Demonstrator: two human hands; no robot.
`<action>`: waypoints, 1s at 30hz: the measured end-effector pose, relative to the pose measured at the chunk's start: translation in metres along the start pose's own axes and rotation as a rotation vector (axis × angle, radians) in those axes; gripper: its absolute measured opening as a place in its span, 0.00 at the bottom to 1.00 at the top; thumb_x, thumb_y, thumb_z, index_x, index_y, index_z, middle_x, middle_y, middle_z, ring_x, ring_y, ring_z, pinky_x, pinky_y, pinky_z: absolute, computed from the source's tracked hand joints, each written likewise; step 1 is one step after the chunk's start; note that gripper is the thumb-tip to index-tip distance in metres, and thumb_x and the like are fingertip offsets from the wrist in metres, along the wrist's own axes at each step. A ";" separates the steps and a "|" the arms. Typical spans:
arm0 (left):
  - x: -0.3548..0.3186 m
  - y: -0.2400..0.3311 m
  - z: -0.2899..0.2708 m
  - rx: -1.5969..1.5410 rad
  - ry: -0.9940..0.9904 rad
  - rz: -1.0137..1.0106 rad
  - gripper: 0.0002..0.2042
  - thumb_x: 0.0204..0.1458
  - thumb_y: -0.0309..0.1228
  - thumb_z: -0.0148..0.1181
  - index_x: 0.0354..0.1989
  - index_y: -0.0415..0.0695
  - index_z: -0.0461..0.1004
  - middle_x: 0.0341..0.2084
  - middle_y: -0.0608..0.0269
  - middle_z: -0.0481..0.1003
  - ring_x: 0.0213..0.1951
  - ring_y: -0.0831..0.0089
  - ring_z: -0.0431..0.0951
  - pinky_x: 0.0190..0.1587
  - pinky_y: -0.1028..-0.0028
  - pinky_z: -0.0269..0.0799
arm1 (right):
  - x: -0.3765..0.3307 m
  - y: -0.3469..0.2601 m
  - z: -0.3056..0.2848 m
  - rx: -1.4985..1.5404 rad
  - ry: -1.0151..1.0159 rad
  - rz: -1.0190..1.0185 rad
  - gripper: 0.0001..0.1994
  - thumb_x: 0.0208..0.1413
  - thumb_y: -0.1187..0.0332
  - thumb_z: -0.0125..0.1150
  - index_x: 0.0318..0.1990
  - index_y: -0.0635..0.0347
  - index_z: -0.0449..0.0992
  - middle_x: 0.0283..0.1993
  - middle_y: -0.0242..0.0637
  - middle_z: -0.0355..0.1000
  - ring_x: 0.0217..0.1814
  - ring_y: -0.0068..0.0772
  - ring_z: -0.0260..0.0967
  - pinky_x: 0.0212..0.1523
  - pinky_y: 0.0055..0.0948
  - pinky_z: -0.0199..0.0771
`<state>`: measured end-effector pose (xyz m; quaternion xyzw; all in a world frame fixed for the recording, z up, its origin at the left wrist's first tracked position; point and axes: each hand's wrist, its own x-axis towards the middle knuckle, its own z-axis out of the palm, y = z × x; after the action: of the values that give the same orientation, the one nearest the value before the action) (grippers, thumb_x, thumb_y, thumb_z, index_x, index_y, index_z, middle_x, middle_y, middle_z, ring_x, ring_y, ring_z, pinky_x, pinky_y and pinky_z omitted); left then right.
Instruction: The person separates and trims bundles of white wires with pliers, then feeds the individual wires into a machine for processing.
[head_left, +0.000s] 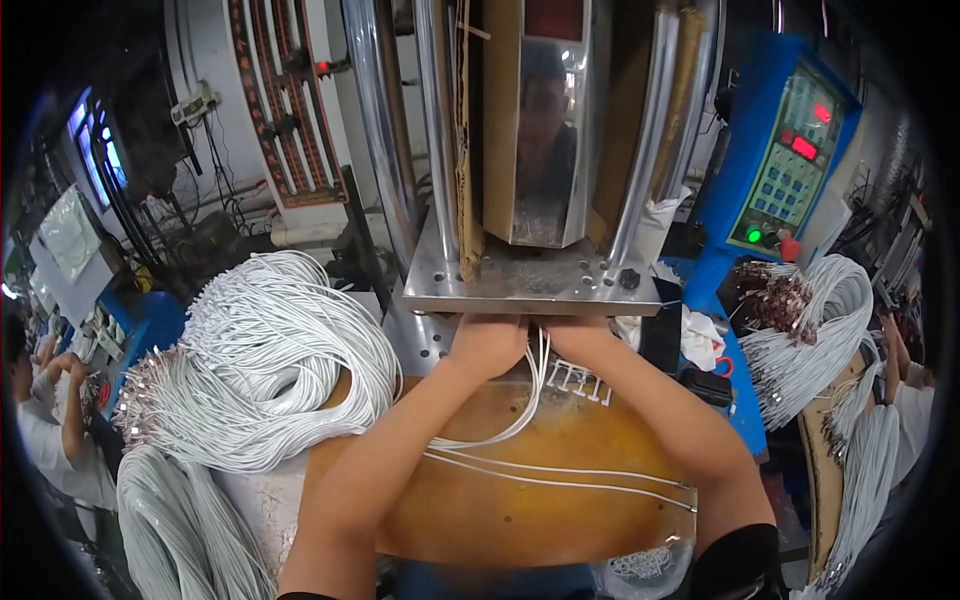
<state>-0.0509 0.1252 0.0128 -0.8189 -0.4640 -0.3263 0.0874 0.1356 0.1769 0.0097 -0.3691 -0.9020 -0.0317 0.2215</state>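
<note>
Head view: a vertical press machine [545, 190] with polished columns stands over the work position, its steel plate [520, 285] directly above the hands. A blue control box [785, 160] with lit red displays stands to the right. A large coil of white cables [265, 320] lies to the left, a second bundle [180, 520] hangs below it, and a further bundle [800, 350] is at the right. An amber board [500, 520] covers the near side of the work area.

The left hand [490, 343] and right hand [580, 338] meet at the plate's front edge. The fingers are hidden under the plate; whether they grip or only guide cannot be told. The working cables [540, 370] emerge between the hands and curve left over the board. Two cable strands [570, 473] cross to the board's right edge, their ends [690, 500] lying free. Small white pieces [585, 383] lie in a row beside the right hand.

Status, by judgement: the working cables are at the machine, and handling there is unfinished. No completed result is visible under the plate. The bundles suggest considerable quantity, but which are processed cannot be determined.
</note>
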 end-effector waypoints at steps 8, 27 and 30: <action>-0.103 0.062 -0.097 -0.201 -0.127 -0.064 0.23 0.50 0.37 0.64 0.52 0.38 0.71 0.57 0.47 0.68 0.58 0.50 0.67 0.60 0.56 0.63 | -0.133 -0.095 -0.087 0.102 -0.159 0.003 0.24 0.53 0.66 0.59 0.58 0.63 0.69 0.59 0.45 0.70 0.60 0.51 0.67 0.60 0.46 0.66; -0.240 0.083 -0.177 0.171 -0.635 -0.061 0.35 0.43 0.35 0.64 0.64 0.42 0.63 0.66 0.52 0.60 0.67 0.56 0.59 0.67 0.52 0.52 | -0.256 -0.148 -0.142 0.008 -0.401 0.172 0.37 0.42 0.66 0.66 0.65 0.59 0.63 0.71 0.45 0.56 0.73 0.54 0.50 0.70 0.52 0.52; -0.245 0.084 -0.180 0.187 -0.643 -0.084 0.35 0.44 0.36 0.64 0.64 0.42 0.62 0.66 0.52 0.60 0.68 0.55 0.58 0.68 0.52 0.52 | -0.253 -0.149 -0.142 0.003 -0.372 0.132 0.37 0.42 0.67 0.65 0.64 0.59 0.63 0.71 0.45 0.56 0.74 0.54 0.50 0.69 0.52 0.53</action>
<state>-0.1513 -0.1736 0.0143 -0.8486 -0.5289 -0.0106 -0.0024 0.2469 -0.1271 0.0460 -0.4267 -0.9013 0.0532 0.0532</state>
